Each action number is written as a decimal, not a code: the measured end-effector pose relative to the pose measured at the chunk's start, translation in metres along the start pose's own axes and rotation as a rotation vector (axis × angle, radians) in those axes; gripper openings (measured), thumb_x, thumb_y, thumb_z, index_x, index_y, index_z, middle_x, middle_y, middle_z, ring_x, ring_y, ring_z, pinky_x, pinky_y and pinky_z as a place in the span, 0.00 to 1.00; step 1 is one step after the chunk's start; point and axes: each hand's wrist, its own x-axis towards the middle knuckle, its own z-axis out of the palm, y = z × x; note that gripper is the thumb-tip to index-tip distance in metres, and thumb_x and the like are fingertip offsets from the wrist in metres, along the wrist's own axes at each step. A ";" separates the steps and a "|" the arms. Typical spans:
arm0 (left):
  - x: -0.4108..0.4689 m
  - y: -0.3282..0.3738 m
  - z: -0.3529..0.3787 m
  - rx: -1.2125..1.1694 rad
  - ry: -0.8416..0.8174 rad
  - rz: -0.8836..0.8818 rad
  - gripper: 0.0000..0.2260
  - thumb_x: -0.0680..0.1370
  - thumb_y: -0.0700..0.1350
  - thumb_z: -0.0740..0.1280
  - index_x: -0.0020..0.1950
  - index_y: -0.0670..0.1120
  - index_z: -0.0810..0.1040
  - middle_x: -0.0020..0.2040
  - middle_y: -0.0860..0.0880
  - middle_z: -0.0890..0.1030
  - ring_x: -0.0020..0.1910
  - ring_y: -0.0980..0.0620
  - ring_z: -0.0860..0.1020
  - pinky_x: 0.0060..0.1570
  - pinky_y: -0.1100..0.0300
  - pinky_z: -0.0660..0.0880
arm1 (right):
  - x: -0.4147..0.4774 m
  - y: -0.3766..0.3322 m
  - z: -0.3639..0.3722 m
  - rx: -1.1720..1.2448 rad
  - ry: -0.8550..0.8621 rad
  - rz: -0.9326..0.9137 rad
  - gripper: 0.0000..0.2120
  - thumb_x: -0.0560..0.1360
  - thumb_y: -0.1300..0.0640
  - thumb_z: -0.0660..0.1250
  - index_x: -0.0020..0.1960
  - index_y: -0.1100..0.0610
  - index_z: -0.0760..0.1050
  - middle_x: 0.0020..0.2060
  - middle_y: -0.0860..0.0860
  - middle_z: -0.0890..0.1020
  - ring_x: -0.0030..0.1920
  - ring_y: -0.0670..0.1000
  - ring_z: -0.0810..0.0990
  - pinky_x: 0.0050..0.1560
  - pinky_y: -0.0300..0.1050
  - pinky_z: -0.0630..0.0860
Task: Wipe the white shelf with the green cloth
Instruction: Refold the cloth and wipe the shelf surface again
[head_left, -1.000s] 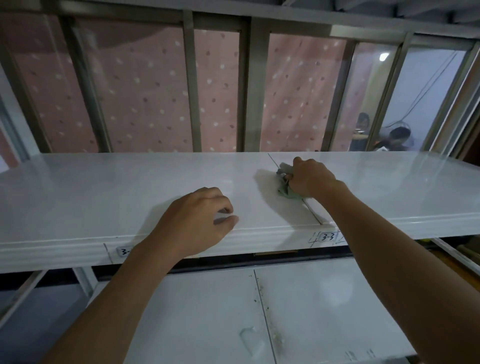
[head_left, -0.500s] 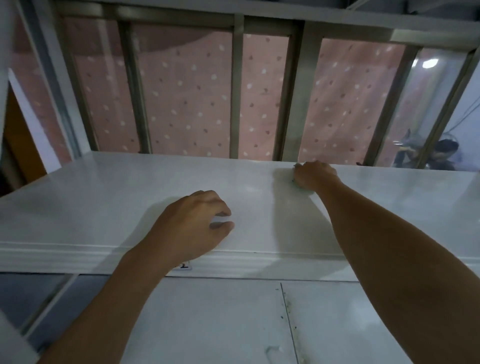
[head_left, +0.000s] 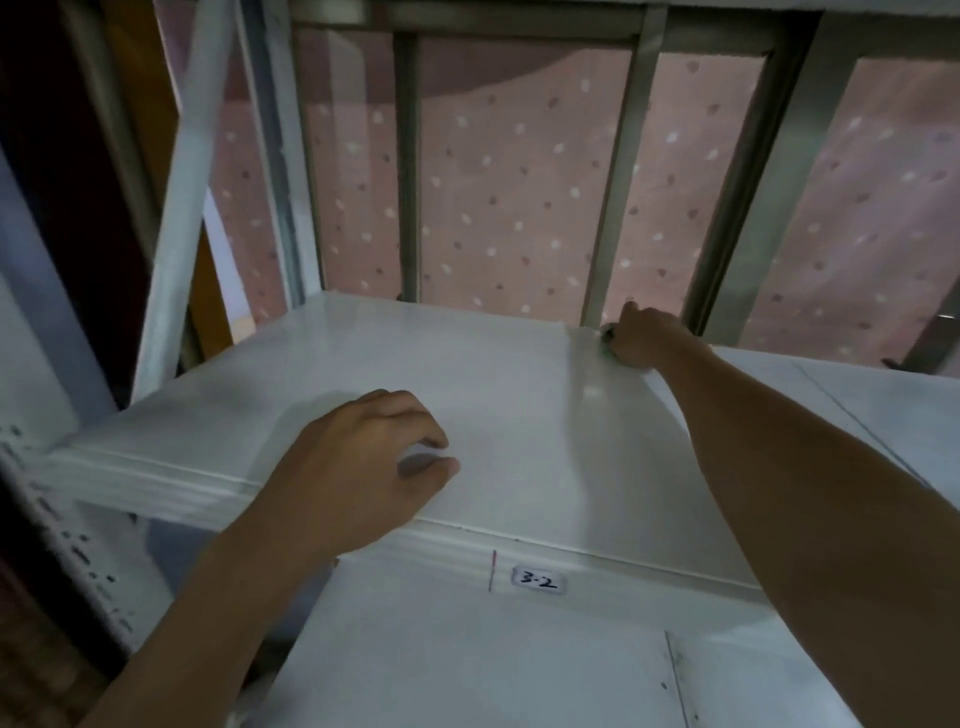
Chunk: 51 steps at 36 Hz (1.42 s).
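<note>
The white shelf (head_left: 509, 415) runs across the middle of the view, glossy and flat. At its far edge my right hand (head_left: 641, 338) presses down on the green cloth (head_left: 607, 347); only a small green sliver shows at the hand's left side, the rest is hidden under the fingers. My left hand (head_left: 363, 467) rests near the shelf's front edge with fingers curled loosely and thumb out, holding nothing.
Grey window bars (head_left: 618, 176) and a pink dotted curtain (head_left: 509, 197) stand right behind the shelf. A white upright post (head_left: 176, 208) rises at the left end. A label "3-2" (head_left: 539, 581) sits on the front lip. A lower white shelf (head_left: 467, 675) lies below.
My right hand slid the cloth away from me to the shelf's back edge. The view swung left, bringing the shelf's left end and post into sight. My left hand stayed on the front edge.
</note>
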 end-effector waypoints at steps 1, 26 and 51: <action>-0.003 -0.007 -0.004 0.003 0.010 -0.007 0.19 0.75 0.62 0.64 0.47 0.49 0.86 0.46 0.55 0.84 0.44 0.52 0.81 0.45 0.48 0.83 | 0.004 -0.016 0.003 0.003 0.000 -0.026 0.27 0.81 0.44 0.55 0.72 0.62 0.62 0.64 0.64 0.74 0.61 0.65 0.75 0.55 0.54 0.73; -0.081 -0.100 -0.081 0.010 0.204 -0.116 0.13 0.78 0.54 0.66 0.53 0.49 0.84 0.54 0.55 0.83 0.54 0.58 0.78 0.59 0.71 0.72 | -0.017 -0.323 0.006 0.036 -0.099 -0.898 0.11 0.84 0.45 0.49 0.54 0.51 0.64 0.43 0.53 0.76 0.40 0.54 0.76 0.43 0.49 0.70; -0.092 -0.093 -0.085 0.511 0.229 -0.327 0.23 0.80 0.50 0.52 0.61 0.37 0.77 0.60 0.35 0.78 0.57 0.31 0.79 0.55 0.37 0.78 | -0.217 -0.283 -0.030 0.210 -0.172 -1.310 0.10 0.83 0.46 0.55 0.52 0.52 0.64 0.34 0.47 0.74 0.32 0.47 0.73 0.34 0.44 0.69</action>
